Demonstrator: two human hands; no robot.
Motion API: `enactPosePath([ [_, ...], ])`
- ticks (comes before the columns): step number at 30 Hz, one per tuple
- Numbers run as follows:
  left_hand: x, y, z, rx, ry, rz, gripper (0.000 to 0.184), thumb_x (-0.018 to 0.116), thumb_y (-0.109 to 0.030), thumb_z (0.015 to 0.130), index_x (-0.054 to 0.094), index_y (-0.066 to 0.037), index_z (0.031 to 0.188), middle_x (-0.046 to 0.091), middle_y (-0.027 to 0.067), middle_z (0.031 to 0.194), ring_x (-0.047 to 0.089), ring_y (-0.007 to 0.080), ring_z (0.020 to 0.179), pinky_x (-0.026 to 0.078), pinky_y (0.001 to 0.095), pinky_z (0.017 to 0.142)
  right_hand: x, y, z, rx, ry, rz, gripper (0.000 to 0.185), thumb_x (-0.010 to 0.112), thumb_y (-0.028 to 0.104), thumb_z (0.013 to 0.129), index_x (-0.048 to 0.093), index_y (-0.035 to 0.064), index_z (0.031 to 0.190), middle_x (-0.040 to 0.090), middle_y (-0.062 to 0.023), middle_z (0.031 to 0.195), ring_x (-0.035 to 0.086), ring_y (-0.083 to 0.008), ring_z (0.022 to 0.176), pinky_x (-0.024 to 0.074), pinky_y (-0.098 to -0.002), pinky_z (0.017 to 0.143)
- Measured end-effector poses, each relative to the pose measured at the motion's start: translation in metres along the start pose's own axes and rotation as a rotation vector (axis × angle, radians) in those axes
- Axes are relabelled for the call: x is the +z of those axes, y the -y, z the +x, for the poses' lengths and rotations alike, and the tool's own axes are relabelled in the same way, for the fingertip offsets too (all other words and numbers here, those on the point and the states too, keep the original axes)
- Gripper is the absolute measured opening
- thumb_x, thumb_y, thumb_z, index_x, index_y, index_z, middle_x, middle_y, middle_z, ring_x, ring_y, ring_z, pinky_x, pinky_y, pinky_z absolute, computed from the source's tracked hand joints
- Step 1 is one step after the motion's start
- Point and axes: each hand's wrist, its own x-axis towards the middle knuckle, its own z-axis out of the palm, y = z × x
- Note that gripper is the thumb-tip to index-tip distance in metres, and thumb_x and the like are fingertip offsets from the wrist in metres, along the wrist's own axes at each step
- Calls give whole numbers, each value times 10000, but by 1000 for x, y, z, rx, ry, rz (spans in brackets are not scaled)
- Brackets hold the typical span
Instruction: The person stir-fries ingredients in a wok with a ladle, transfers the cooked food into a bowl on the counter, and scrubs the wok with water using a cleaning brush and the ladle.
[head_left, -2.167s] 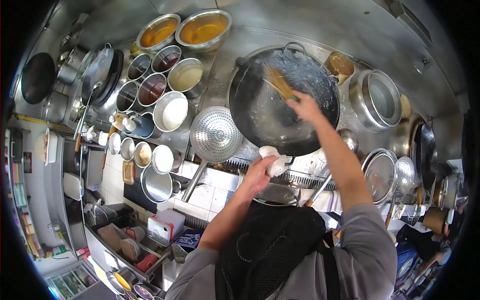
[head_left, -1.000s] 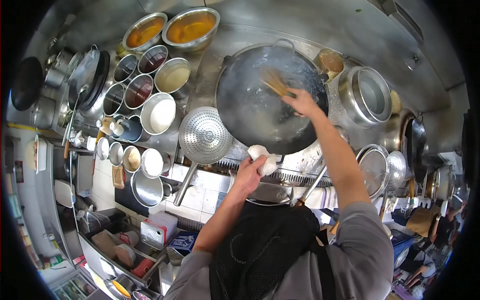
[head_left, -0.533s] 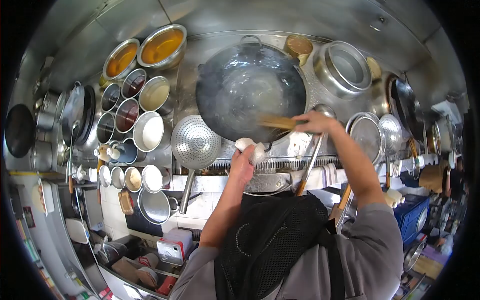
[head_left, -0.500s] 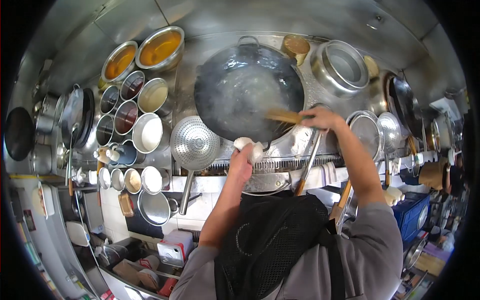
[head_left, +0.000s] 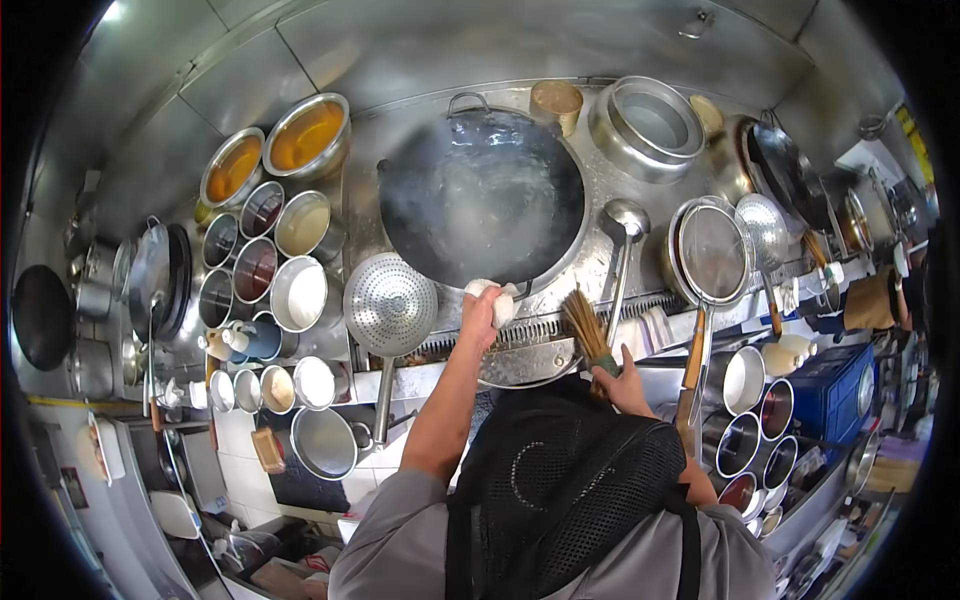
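Observation:
A large black wok [head_left: 485, 200] with steaming, cloudy liquid sits on the steel stove. My left hand [head_left: 480, 316] grips a white cloth [head_left: 506, 305] against the wok's near handle. Low on the right, in front of the stove's edge, my right hand [head_left: 626, 388] is closed on a bamboo brush [head_left: 588, 328], its bristles pointing up and away from the wok. A steel ladle [head_left: 626, 220] lies just beyond the brush, right of the wok. Left of the wok rests a perforated strainer [head_left: 390, 305].
Two bowls of orange liquid [head_left: 308, 136] and several steel containers [head_left: 300, 293] stand at left. A stacked metal pot [head_left: 645, 130], a round sieve [head_left: 712, 252] and a tin [head_left: 556, 104] are behind and right. Another person's arm [head_left: 905, 315] shows at far right.
My right hand has moved with the brush from inside the wok down and towards my body, outside the rim. My left hand still holds the cloth at the handle. The view has shifted.

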Motion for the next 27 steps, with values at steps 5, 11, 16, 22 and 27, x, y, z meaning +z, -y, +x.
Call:
enactPosePath([
  [5,-4,-5,-8,22,43,64,160,596,-34,831,566,-2,984,646,125,916,675,235,796,591,386,694,-16,7,-12,12,-104,112,894,789,249,801,290,-11,1495,656,-252,1025,654,-288,892,515,-386,808],
  [11,-9,16,-22,150,-32,210,80,578,-19,811,595,-14,889,656,87,842,671,198,748,576,358,653,-48,62,-34,-12,-142,267,845,774,212,816,309,-8,1487,661,-184,946,622,-182,687,513,-337,624],
  [16,12,29,-43,261,-149,321,51,580,-19,793,584,-37,840,612,47,770,607,148,664,510,313,580,-50,84,-21,-100,-27,413,802,747,227,849,317,2,1488,628,-96,894,566,-113,619,473,-282,548],
  [22,34,39,-55,381,-230,529,211,586,-26,779,545,-16,985,609,70,852,597,169,728,499,319,658,-29,132,21,-127,298,594,792,753,277,853,346,7,1476,642,-77,861,567,-117,570,462,-278,497],
  [27,65,45,-66,562,-392,793,526,590,-22,798,355,63,1261,569,203,1124,585,282,998,459,384,904,-2,170,59,-97,473,766,752,746,313,858,390,26,1456,634,-63,861,547,-117,537,429,-260,462],
])
